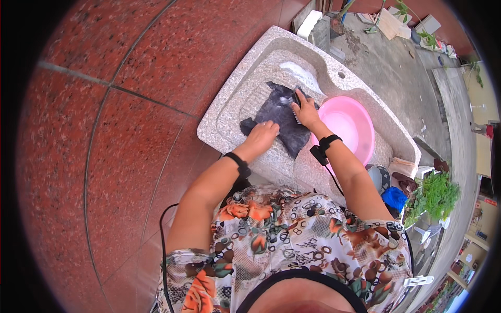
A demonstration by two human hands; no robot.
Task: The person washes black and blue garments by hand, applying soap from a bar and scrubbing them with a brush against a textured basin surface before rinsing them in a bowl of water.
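Note:
A dark, wet-looking cloth (280,111) lies spread over the ribbed washboard part of a speckled stone laundry sink (231,135). My left hand (263,136) grips the cloth near its left edge, where a bunched corner sticks out past the fingers. In my right hand (307,112) is a scrub brush (297,98) with a dark back. Its pale bristles show below the hand against the cloth's right side. White suds cling to the fabric beside the brush. Just right of that hand, a pink plastic basin (366,129) stands in the sink's deeper bowl.
White foam (300,75) lies on the sink's far part. Red granite tiles (156,78) rise along the left. At the sink's right end are a metal basin (379,178), a blue plastic bag (394,197) and a green plant (436,193). Concrete ground (395,74) stretches beyond.

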